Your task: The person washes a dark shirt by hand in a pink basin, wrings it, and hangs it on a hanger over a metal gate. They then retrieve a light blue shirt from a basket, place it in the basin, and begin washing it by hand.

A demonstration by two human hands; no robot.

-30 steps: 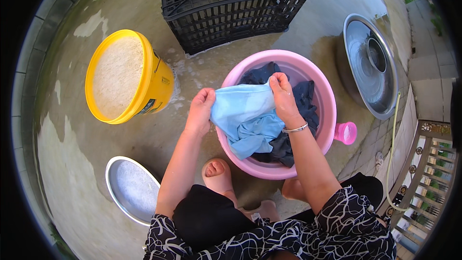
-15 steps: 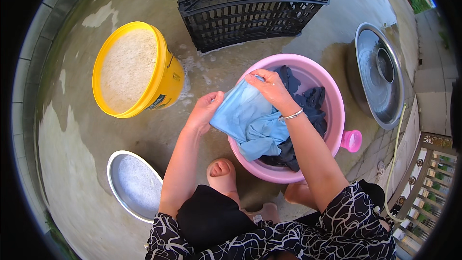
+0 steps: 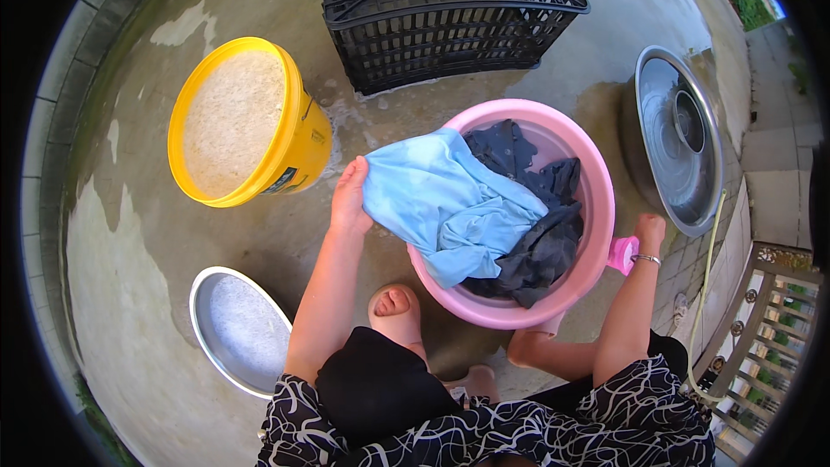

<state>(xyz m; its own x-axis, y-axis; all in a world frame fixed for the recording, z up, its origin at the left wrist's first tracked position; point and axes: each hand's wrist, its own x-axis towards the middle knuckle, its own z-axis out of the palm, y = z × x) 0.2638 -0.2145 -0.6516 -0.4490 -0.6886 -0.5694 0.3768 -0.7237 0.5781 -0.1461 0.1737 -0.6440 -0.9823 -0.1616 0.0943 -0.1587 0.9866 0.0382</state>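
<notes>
Floor: wet concrete with damp patches, and it carries everything here.
Black crate: biggest piece in play, an open-lattice crate at the far edge of the floor, well clear of both hands.
Pink basin: round plastic tub in the middle of the floor, right in front of the knees; dark grey clothes are heaped in its right half.
Yellow bucket: to the left of the basin, near it but apart, full of pale cloudy water.
Steel basin: off at the right edge of the floor, with a smaller steel bowl inside it.
Steel pan: shallow, at the near left, beside the left knee.
Blue garment: spread over the basin's left rim and down into the tub; its long axis runs from the left rim toward the basin's near side, bunching to a point there.
Left hand: the grip is clamped on the blue garment's outer corner, just outside the rim.
Right hand: off the cloth, fingers curled on a small pink piece at the basin's right side.
Risk: held by a single corner, the wet cloth could slide over the rim onto the dirty floor, or its weight could tip the basin.
</notes>
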